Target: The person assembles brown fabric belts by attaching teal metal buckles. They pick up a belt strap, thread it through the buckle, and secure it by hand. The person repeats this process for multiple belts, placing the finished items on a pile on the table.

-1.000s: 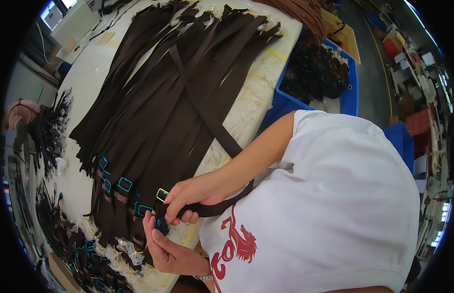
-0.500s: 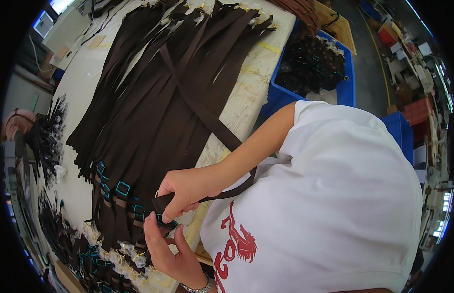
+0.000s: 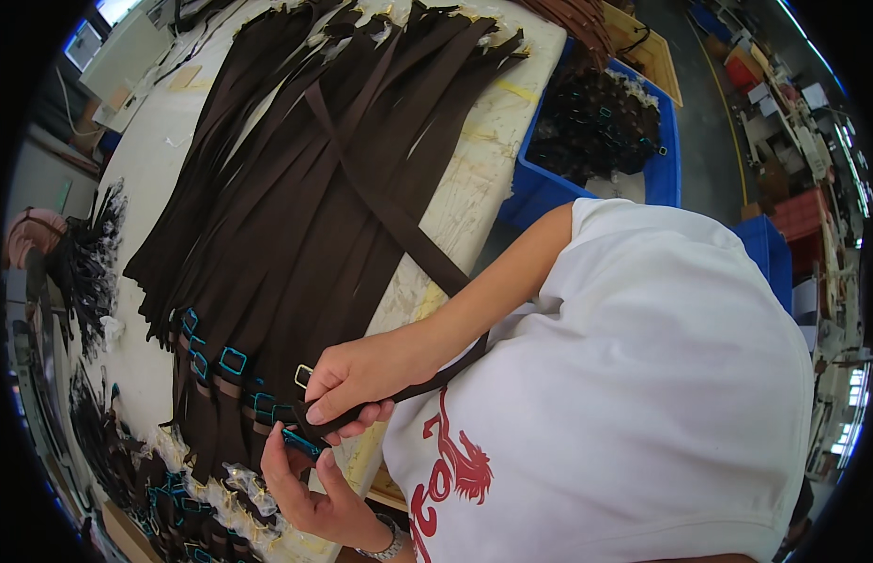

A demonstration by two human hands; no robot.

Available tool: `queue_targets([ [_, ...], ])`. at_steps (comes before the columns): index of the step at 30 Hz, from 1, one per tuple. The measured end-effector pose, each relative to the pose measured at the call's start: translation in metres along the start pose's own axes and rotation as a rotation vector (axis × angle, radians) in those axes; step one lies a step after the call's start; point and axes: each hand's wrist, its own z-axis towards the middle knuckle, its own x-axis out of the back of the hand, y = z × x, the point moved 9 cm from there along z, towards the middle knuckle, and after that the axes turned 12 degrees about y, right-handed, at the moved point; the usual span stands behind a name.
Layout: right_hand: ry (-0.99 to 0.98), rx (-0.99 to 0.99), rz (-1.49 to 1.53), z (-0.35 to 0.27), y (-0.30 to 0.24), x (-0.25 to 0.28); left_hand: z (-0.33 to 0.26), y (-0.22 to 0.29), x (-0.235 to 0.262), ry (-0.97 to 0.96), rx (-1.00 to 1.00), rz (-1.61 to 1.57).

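My right hand (image 3: pixel 361 380) is closed on a dark brown strap (image 3: pixel 420 251), thumb pressed down near its end. The strap loops from the pile, under my right forearm and back along my shirt to the hand. A pale gold buckle (image 3: pixel 304 375) sticks out beside the knuckles. Just below, my left hand (image 3: pixel 310 493), with a metal watch (image 3: pixel 391 542) at the wrist, pinches a teal-edged dark buckle (image 3: pixel 301 443) between thumb and fingers. How strap and buckle join is partly hidden by the fingers. More teal-edged buckles (image 3: pixel 233 360) lie on strap ends beside the hands.
Many brown straps (image 3: pixel 296 216) cover the pale table (image 3: pixel 493 150). Plastic-wrapped gold hardware (image 3: pixel 253 488) lies at the lower left edge. A blue crate (image 3: pixel 669 155) of dark buckled straps stands beyond the table. Dark bundles (image 3: pixel 87 258) hang at the far left.
My right hand has turned and drawn back slightly, and the pale gold buckle now shows beside it. My left hand has shifted a little left and down, with the teal-edged buckle tilted in its fingers.
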Motion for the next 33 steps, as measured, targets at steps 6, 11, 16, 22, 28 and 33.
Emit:
queue_targets([
  [6, 0.049, -0.015, -0.071, -0.007, -0.003, -0.002, -0.001, -0.008, 0.002, -0.074, 0.034, -0.062],
  [11, 0.094, 0.153, -0.288, -0.007, -0.006, -0.002, -0.008, -0.011, 0.004, -0.150, 0.039, -0.097],
  [16, -0.025, 0.053, -0.324, -0.016, 0.007, -0.010, -0.017, 0.015, 0.003, -0.219, -0.013, 0.005],
  [22, -0.299, 0.066, -0.480, -0.025, 0.020, -0.025, -0.040, 0.015, 0.006, -0.359, -0.018, -0.044],
  [28, -0.306, -0.232, -0.252, -0.036, 0.048, -0.017, -0.056, -0.003, 0.006, -0.363, 0.125, -0.103],
  [33, -0.264, -0.226, -0.257, -0.033, 0.063, -0.019, -0.062, -0.006, -0.002, -0.433, 0.298, -0.128],
])
